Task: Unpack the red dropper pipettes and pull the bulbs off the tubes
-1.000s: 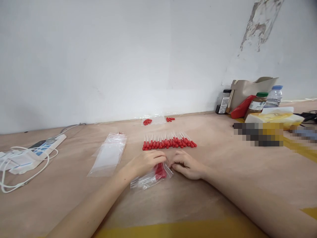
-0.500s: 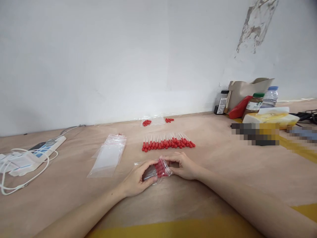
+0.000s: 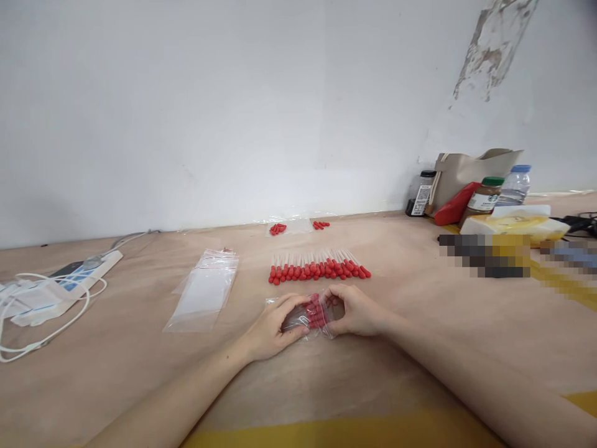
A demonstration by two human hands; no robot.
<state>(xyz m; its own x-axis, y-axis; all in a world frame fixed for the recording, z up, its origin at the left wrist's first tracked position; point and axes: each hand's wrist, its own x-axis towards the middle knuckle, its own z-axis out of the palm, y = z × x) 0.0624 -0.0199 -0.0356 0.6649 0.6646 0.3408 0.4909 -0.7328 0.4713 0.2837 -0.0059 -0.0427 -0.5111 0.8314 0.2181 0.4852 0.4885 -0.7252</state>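
Between my hands, low over the table, is a clear plastic bag [image 3: 318,313] holding several droppers with red bulbs and clear stems. The fingers and thumb of my left hand [image 3: 278,325] close around the bag's left part, on the stem side. At the bulb end, my right hand [image 3: 358,311] curls its fingers and thumb around the bag's right edge. Just beyond my hands lies a row of red-bulbed droppers [image 3: 317,270], bulbs toward me and pale stems pointing at the wall. Flat clear zip bags [image 3: 203,292] lie stacked to the left.
Small red bulbs [image 3: 278,229] rest on clear plastic near the wall, with more red bulbs [image 3: 321,225] beside them. A power strip [image 3: 84,280] with white cables is at left. Bottles, a jar [image 3: 485,198], a beige bag [image 3: 466,177] and a tissue pack [image 3: 517,227] stand at right.
Both hands and the bag have shifted slightly right in the view. The bag is still held between them, its bulb end now more tucked against my right hand.
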